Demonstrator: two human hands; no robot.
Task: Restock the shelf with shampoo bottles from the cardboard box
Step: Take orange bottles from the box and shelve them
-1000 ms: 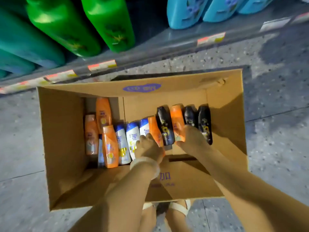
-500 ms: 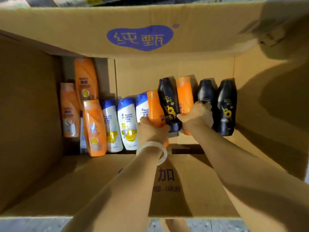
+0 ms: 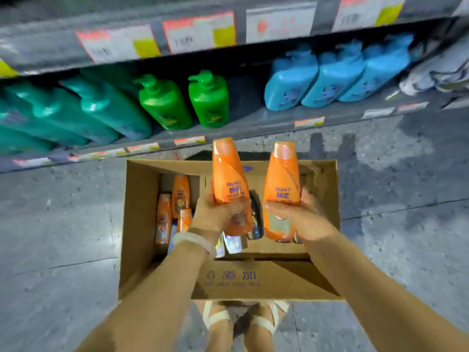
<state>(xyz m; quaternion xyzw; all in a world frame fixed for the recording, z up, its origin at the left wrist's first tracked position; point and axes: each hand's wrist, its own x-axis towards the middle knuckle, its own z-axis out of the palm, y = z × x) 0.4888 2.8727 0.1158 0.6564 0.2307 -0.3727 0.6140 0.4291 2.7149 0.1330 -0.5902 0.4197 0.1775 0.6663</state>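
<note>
I have one orange shampoo bottle in each hand, both raised above the cardboard box [image 3: 142, 224] with caps pointing toward the shelf. My left hand [image 3: 215, 214] is clenched around the lower half of the left orange bottle [image 3: 227, 174], fingers wrapped across its front label. My right hand [image 3: 302, 219] grips the right orange bottle [image 3: 281, 179] from the side and underneath, with the fingers curled around its lower body and the thumb on its near face. The two bottles stand near each other but apart, roughly upright in the view.

The box sits on the floor just in front of the bottom shelf [image 3: 253, 123], its flaps open. Plenty is still inside: more small orange bottles [image 3: 163, 219] stacked along its left wall, at least one dark bottle [image 3: 255, 217] between my hands, and some white-labelled ones partly hidden under my left wrist. I cannot count them properly.

On the bottom shelf I see teal pump bottles [image 3: 101, 110] at the left end, green pump bottles [image 3: 208, 100] in the middle and blue bottles [image 3: 335, 77] toward the right end, with a dark gap between green and blue. No orange bottles show on the shelf in this view, so I judge the job early: two bottles picked, none of this kind placed yet, and most of the box left to empty.
</note>
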